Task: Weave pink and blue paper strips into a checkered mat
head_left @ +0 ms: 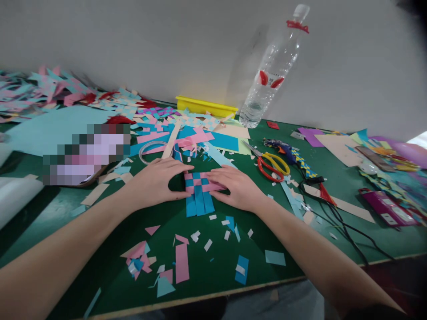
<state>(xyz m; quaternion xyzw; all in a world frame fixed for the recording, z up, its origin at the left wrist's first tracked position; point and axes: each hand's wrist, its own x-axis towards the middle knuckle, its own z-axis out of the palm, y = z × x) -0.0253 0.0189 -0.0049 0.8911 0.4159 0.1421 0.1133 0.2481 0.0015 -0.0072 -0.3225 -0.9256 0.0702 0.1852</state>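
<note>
A small woven mat of pink and blue paper strips (199, 192) lies on the green table (100, 249), its loose blue ends pointing toward me. My left hand (156, 181) rests flat beside its left edge, thumb and forefinger spread and touching the weave. My right hand (235, 186) lies flat on its right side, fingers stretched over the pink strips. Neither hand grips anything.
Paper scraps (182, 262) litter the near table. Red-and-yellow scissors (271, 165) and a glue gun (283, 149) with black cord lie to the right. A clear plastic bottle (271, 75) and a yellow tray (207, 106) stand by the wall. Woven pieces (50, 89) are piled at far left.
</note>
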